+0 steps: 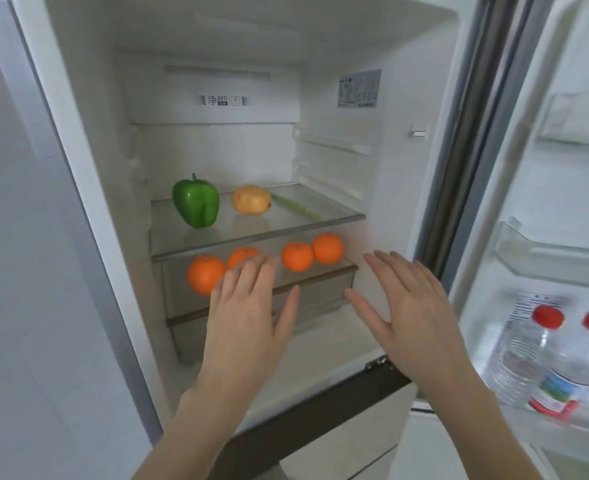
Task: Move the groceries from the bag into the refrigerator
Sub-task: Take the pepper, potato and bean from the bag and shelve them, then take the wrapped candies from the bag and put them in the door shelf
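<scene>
Groceries shelved in refrigerator [400, 188], glossy green pepper [196, 201], four oranges [205, 274], both hands [248, 306] empty, fingers spread

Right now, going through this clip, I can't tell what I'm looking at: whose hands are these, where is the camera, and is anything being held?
There is one picture, taken by a wide-angle camera worn on a person's head, looking forward and down into an open refrigerator. No machine is involved. The left hand and the right hand are bare, open and hold nothing. On the glass shelf lie a green pepper, a yellowish round fruit or vegetable and a pale green stalk. Below it, on top of a drawer, sit four oranges; the left hand partly hides one. The door rack on the right holds two red-capped bottles. No bag is in view.
</scene>
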`<state>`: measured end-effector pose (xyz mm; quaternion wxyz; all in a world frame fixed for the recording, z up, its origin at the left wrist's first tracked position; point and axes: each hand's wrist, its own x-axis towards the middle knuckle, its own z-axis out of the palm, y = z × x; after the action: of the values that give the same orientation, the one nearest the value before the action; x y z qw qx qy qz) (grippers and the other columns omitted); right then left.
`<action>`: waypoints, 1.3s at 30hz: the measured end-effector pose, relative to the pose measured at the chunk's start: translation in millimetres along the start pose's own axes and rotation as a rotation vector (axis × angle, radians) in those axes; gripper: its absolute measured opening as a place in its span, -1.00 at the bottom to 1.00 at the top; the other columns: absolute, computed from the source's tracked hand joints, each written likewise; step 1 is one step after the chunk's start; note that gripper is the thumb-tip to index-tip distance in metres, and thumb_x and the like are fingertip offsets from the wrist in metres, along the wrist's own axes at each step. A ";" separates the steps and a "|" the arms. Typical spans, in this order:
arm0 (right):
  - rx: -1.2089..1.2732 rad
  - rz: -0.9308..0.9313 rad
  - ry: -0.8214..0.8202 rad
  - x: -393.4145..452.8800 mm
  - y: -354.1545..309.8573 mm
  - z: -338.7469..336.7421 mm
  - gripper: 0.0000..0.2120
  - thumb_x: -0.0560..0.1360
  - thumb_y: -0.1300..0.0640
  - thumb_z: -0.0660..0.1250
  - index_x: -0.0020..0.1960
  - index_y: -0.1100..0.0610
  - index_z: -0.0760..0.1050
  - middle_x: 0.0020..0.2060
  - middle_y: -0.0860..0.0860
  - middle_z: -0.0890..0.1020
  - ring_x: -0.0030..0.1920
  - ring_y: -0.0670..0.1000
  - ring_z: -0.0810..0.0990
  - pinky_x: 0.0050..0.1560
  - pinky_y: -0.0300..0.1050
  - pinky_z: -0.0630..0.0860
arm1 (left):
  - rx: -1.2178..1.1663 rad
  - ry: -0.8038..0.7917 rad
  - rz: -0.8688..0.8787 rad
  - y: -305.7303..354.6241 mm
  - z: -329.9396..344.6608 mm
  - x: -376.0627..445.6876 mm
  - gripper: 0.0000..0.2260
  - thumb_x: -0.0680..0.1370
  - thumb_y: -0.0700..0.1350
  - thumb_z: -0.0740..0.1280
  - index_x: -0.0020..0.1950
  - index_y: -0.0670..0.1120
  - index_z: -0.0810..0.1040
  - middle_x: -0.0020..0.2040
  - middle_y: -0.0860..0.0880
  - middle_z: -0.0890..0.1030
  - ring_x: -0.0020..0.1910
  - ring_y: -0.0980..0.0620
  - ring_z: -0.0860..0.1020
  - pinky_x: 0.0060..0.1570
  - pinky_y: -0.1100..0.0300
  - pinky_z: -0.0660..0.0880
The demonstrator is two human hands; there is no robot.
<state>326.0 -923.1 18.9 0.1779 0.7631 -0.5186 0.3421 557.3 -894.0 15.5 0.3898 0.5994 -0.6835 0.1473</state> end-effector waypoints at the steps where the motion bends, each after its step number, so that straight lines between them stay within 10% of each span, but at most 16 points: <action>1: -0.012 0.007 -0.005 -11.9 3.3 -8.2 -0.42 0.65 -0.24 0.18 0.46 0.15 0.49 0.39 0.08 0.58 0.44 0.11 0.51 0.48 0.16 0.38 | -0.016 -0.004 0.023 7.7 1.7 -4.6 -0.61 0.64 0.11 0.25 0.39 -0.06 0.52 0.35 -0.02 0.56 0.30 -0.12 0.51 0.22 -0.08 0.46; 18: -0.214 0.384 0.113 -226.8 116.9 -172.8 -0.47 0.62 -0.19 0.24 0.43 0.14 0.52 0.37 0.03 0.58 0.38 0.10 0.55 0.42 0.20 0.42 | -0.390 -0.325 0.259 228.6 67.8 -100.2 -0.54 0.67 0.20 0.07 0.47 0.02 0.45 0.42 0.07 0.50 0.43 0.04 0.39 0.44 0.23 0.16; 39: -0.510 0.709 0.106 -444.9 360.9 -369.2 -0.46 0.62 -0.20 0.25 0.45 0.13 0.50 0.33 0.01 0.59 0.37 0.09 0.53 0.47 0.06 0.37 | -0.661 -0.420 0.520 613.5 164.8 -202.9 -0.59 0.65 0.12 0.18 0.41 -0.04 0.51 0.35 0.03 0.55 0.32 -0.02 0.45 0.28 0.12 0.34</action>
<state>-229.7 -537.8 -66.1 0.2582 0.4510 -0.8066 0.2817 -79.1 -715.1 -72.8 0.3633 0.2688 -0.8852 -0.1102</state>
